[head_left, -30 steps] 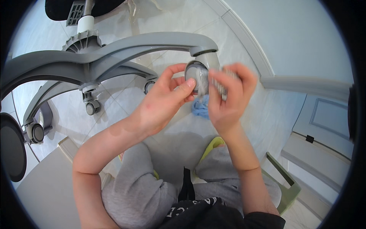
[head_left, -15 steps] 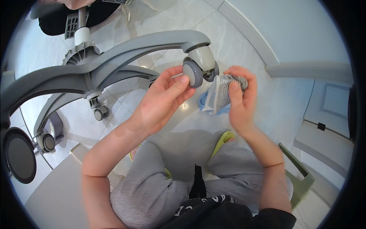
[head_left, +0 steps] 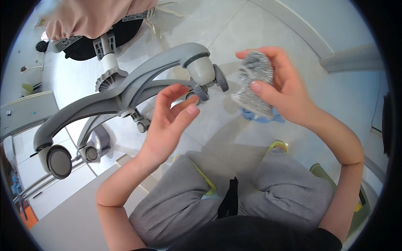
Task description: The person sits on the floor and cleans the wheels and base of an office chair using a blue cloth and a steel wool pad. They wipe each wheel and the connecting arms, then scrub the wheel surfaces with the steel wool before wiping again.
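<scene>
My right hand (head_left: 289,92) is closed round a crumpled grey-and-white knitted cloth (head_left: 256,79), thumb on its near side. My left hand (head_left: 167,121) has its fingers apart and holds nothing. Just beyond its fingertips is a twin-wheel caster (head_left: 202,90) under the end of a leg of the grey office chair base (head_left: 146,67). The cloth is a short way right of that caster, apart from it. A blue cloth (head_left: 264,116) shows below the grey one, partly hidden by it; it appears to lie on the floor.
The chair base's other legs spread left, with a large caster (head_left: 59,161) at the near left. A pink-covered seat (head_left: 96,19) is at the far left. A green stool or bin (head_left: 360,217) stands at my right. A wall with baseboard (head_left: 301,25) runs along the far right.
My left hand has let go of the caster, whose wheels have swung to another angle. My right hand has lifted the grey cloth away rightward. The view has shifted, showing more at the left.
</scene>
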Demonstrator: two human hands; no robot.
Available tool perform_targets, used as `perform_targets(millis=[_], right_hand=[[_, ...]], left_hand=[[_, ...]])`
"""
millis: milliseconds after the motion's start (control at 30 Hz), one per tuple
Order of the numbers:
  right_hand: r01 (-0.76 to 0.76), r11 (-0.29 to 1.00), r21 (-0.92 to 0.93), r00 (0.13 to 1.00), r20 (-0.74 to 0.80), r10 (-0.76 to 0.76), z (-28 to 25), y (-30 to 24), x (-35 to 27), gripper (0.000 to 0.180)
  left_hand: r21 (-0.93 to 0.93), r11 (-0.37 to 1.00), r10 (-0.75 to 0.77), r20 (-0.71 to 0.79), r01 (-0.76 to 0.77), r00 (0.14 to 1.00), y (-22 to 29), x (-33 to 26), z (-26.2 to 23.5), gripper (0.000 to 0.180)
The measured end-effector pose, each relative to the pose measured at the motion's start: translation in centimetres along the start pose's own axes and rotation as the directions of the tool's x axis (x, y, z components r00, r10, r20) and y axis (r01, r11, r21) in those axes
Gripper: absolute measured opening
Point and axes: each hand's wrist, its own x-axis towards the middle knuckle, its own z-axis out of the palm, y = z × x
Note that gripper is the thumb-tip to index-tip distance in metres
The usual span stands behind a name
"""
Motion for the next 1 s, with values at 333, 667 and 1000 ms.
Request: perform_targets(millis=[333, 667, 1000], right_hand=[[0.196, 0.978, -0.066, 0.98, 0.032, -0.194, 0.5, 5.4, 3.9, 0.038], [0.097, 0.984, -0.147, 0.989, 0.126, -0.079, -1.7, 5.4, 4.0, 0.038], [-0.206, 0.908, 0.365, 0.974, 0.17, 0.152, -3.9, 5.6, 4.7, 0.048]], left_hand=[[0.019, 0.975, 0.215, -0.313, -0.22, 0.925, -2.8, 3.0, 6.4, 0.073], [-0.108, 0.93, 0.275, -0.426, -0.35, 0.862, -3.7, 4.4, 8.7, 0.065], [-0.301, 0.89, 0.208, -0.399, -0.342, 0.893, -4.3, 4.7, 8.1, 0.075]])
